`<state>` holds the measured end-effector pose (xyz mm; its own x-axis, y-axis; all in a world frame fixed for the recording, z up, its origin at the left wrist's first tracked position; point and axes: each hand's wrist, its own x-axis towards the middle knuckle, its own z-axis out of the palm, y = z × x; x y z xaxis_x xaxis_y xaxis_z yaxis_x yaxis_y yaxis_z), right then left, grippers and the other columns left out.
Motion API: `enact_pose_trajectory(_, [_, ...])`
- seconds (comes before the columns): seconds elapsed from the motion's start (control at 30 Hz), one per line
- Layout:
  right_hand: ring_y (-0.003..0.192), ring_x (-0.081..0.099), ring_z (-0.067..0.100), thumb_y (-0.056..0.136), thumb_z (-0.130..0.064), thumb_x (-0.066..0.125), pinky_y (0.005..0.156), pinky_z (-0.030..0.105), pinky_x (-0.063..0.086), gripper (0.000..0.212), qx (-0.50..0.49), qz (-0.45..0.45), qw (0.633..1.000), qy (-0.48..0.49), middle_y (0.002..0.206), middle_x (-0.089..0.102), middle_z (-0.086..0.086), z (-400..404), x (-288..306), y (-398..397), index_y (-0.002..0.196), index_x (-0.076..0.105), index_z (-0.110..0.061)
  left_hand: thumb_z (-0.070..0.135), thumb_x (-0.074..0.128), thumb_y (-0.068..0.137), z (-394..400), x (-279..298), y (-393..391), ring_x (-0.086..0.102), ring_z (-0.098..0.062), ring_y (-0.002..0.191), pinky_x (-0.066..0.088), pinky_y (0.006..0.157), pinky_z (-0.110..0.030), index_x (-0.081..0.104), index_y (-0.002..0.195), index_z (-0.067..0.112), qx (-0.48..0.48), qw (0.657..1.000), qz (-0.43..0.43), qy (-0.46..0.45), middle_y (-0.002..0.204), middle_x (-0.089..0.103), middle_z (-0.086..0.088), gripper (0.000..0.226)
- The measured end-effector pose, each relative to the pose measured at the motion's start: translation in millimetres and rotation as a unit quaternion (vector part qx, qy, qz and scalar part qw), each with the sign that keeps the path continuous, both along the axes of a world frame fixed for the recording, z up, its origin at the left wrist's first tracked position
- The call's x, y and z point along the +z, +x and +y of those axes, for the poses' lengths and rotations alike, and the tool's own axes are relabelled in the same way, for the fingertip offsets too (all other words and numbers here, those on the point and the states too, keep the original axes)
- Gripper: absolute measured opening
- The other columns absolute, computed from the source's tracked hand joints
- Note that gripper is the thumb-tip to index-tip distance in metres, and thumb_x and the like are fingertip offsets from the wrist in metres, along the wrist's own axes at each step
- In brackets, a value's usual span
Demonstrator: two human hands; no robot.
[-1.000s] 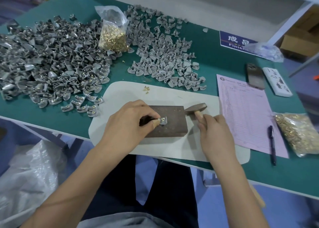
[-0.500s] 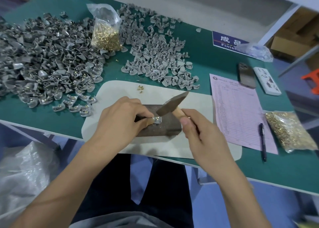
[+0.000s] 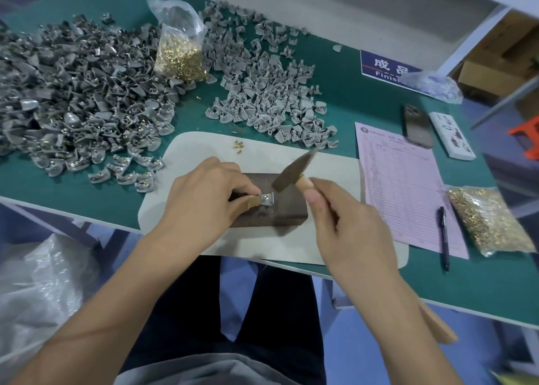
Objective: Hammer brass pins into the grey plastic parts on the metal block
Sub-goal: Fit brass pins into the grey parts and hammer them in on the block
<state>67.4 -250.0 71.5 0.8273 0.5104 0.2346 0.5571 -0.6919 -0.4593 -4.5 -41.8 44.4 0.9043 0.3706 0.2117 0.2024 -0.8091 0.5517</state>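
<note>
Factory assembly bench: heaped grey parts

Hammer up off the metal block since 1 s ago, when head lay flat at block's far-right edge; now raised, tilted, blurred, head above grey plastic part. Right hand pulled back w/ handle, lifted nearer cam vs 0.5 s ago

bare forearms, no sleeves showing, a grey shirt hem over dark trousers.
</note>
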Motion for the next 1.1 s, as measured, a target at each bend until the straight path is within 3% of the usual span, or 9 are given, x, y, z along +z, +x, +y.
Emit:
enact_pose_trajectory(0.1, [0.060,0.052,0.010,0.105,-0.058,0.032,0.054,0.027,0.044,0.034,-0.006,0.014,0.998,0.058,0.072,0.060,-0.023,1.7,-1.5,-4.9,0.124,0.057,-0.044,0.048,0.076,0.082,0.1,-0.2,0.2,0.047,-0.006,0.086,0.036,0.062,-0.029,0.073,0.082,0.044,0.000,1.000,-0.002,0.000,0.079,0.062,0.020,0.005])
enact_pose_trajectory(0.23, [0.072,0.062,0.029,0.102,-0.060,0.031,0.058,0.039,0.048,0.036,0.024,0.039,0.999,-0.021,0.079,0.070,-0.006,3.6,-4.9,-10.4,0.123,0.055,-0.043,0.045,0.078,0.081,0.4,0.0,-0.3,0.047,-0.005,0.086,0.035,0.061,-0.028,0.075,0.086,0.043,0.002,1.000,-0.002,0.014,0.079,0.061,0.021,0.006])
enact_pose_trajectory(0.4, [0.062,0.056,0.011,0.105,-0.057,0.034,0.055,0.032,0.046,0.032,-0.015,0.009,0.997,0.071,0.075,0.063,-0.022,-0.7,-2.3,-2.7,0.124,0.057,-0.044,0.048,0.076,0.081,2.1,-0.2,0.0,0.047,-0.005,0.086,0.035,0.061,-0.027,0.073,0.082,0.045,0.000,1.000,0.000,0.006,0.079,0.062,0.021,0.005])
enact_pose_trajectory(0.53, [0.073,0.064,0.024,0.104,-0.057,0.034,0.054,0.034,0.043,0.033,0.030,0.001,0.998,-0.059,0.083,0.072,-0.012,-3.5,-1.0,-0.9,0.125,0.057,-0.047,0.049,0.075,0.081,2.4,-0.8,-0.6,0.047,-0.006,0.087,0.035,0.060,-0.026,0.074,0.083,0.045,-0.004,1.000,-0.006,0.011,0.080,0.063,0.021,0.004])
enact_pose_trajectory(0.6, [0.065,0.058,0.016,0.104,-0.057,0.037,0.050,0.029,0.037,0.030,0.001,-0.053,0.998,-0.036,0.080,0.069,-0.017,-7.7,5.0,4.0,0.124,0.057,-0.048,0.050,0.075,0.081,2.5,-1.7,-0.8,0.046,-0.005,0.086,0.036,0.061,-0.026,0.074,0.083,0.046,-0.005,1.000,-0.008,0.009,0.080,0.063,0.021,0.005])
enact_pose_trajectory(0.7, [0.064,0.057,0.014,0.105,-0.058,0.035,0.054,0.033,0.045,0.035,-0.002,-0.011,0.998,0.055,0.078,0.066,-0.018,-1.9,2.1,-1.2,0.126,0.058,-0.042,0.053,0.074,0.080,1.7,-2.7,-1.4,0.046,-0.004,0.085,0.036,0.060,-0.025,0.073,0.082,0.046,0.000,1.000,-0.010,0.009,0.080,0.063,0.022,0.007])
enact_pose_trajectory(0.8, [0.080,0.066,0.025,0.103,-0.060,0.032,0.064,0.037,0.052,0.038,0.024,0.034,0.999,-0.024,0.089,0.074,-0.009,1.7,-5.2,-4.8,0.128,0.056,-0.044,0.052,0.075,0.081,3.5,-2.1,-2.4,0.047,-0.005,0.087,0.034,0.060,-0.025,0.074,0.084,0.048,-0.001,1.000,-0.008,0.012,0.082,0.064,0.024,0.005])
enact_pose_trajectory(0.9, [0.074,0.061,0.016,0.102,-0.060,0.033,0.056,0.031,0.044,0.033,-0.027,-0.024,0.999,-0.028,0.088,0.073,-0.014,-7.4,-6.6,2.1,0.128,0.051,-0.051,0.053,0.074,0.081,4.9,-2.0,-1.9,0.048,-0.005,0.087,0.031,0.059,-0.023,0.073,0.083,0.049,-0.003,1.000,-0.006,0.014,0.082,0.063,0.025,0.004])
enact_pose_trajectory(1.1, [0.093,0.057,0.038,0.105,-0.020,0.041,0.067,0.038,0.035,0.048,-0.173,-0.002,0.972,-0.160,0.112,0.055,0.012,-10.5,-34.3,30.8,0.152,0.041,-0.029,0.052,0.074,0.082,3.9,-2.4,-1.8,0.046,-0.004,0.086,0.030,0.059,-0.019,0.073,0.083,0.049,-0.003,1.000,-0.002,0.010,0.079,0.061,0.023,0.003])
